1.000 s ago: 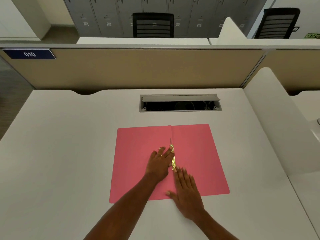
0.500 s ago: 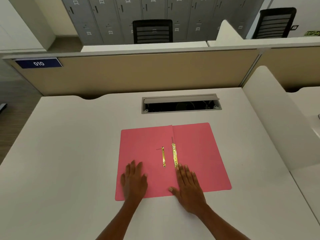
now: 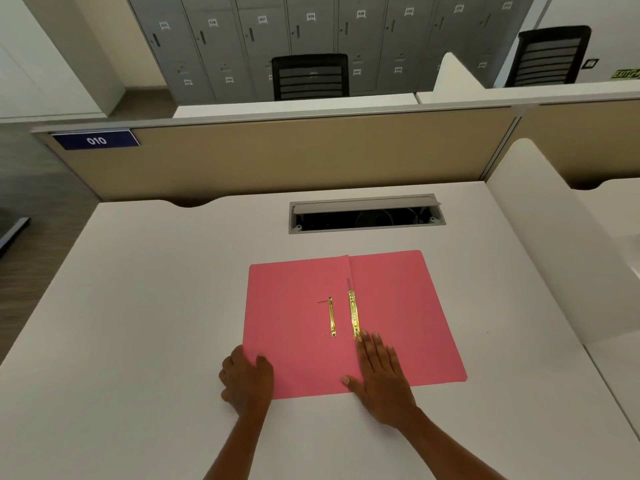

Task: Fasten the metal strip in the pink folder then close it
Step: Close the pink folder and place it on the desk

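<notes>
The pink folder (image 3: 398, 306) lies open and flat on the white desk. Two gold metal strips lie near its fold: a thin strip (image 3: 331, 317) on the left leaf and a wider strip (image 3: 353, 313) along the spine. My left hand (image 3: 246, 381) is at the folder's near left corner, thumb on top of the leaf and fingers curled at its edge. My right hand (image 3: 379, 370) rests flat on the folder near the spine, fingers spread, fingertips just below the wider strip.
An open cable hatch (image 3: 367, 214) is set into the desk (image 3: 138, 306) behind the folder. A beige partition (image 3: 294, 157) closes the far edge and a white divider (image 3: 547, 237) stands on the right. Beyond are chairs and grey lockers.
My left hand left the metal strips and slid back and left to the folder's near left corner. My right hand has stayed flat near the spine.
</notes>
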The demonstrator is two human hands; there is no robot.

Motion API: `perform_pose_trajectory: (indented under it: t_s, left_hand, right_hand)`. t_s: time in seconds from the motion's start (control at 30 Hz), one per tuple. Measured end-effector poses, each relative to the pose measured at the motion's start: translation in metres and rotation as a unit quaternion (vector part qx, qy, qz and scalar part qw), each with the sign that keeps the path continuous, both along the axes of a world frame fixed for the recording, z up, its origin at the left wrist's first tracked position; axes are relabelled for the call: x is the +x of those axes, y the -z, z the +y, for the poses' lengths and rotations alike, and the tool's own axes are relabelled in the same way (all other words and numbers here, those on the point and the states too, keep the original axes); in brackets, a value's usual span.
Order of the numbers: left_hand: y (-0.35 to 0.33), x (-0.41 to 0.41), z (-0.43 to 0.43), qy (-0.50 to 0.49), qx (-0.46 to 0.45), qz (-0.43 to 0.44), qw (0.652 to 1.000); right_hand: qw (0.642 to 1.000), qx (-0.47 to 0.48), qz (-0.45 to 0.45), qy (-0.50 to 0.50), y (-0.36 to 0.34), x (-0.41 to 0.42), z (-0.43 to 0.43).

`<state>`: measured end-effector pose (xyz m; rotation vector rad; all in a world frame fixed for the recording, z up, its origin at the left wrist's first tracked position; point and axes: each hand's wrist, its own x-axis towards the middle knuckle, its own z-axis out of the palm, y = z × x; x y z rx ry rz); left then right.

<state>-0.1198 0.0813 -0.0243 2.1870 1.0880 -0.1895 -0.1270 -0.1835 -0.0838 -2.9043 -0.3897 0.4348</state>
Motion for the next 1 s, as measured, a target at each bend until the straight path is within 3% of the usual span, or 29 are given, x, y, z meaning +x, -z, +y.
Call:
perform_pose_trajectory:
  t_s: [0.27,0.5,0.73,1.0]
  left_hand:
    - [0.002,0.015,0.037,-0.11,-0.129,-0.026,0.985]
    - [0.002,0.018,0.065,-0.135,-0.27,-0.04,0.952]
    - [0.0,0.01,0.053,-0.072,-0.153,-0.054,0.984]
    - [-0.011,0.018,0.049,-0.102,-0.161,-0.041,0.981]
  right_hand:
    - [1.0,0.003,0.008,0.003,0.001,0.0,0.0]
    - [1.0,0.003,0.003,0.003,0.002,0.0,-0.001]
    - [1.0,-0.008,0.007,0.002,0.004,0.001,-0.001]
    - [1.0,-0.008,0.012,0.001,0.005,0.001,-0.001]
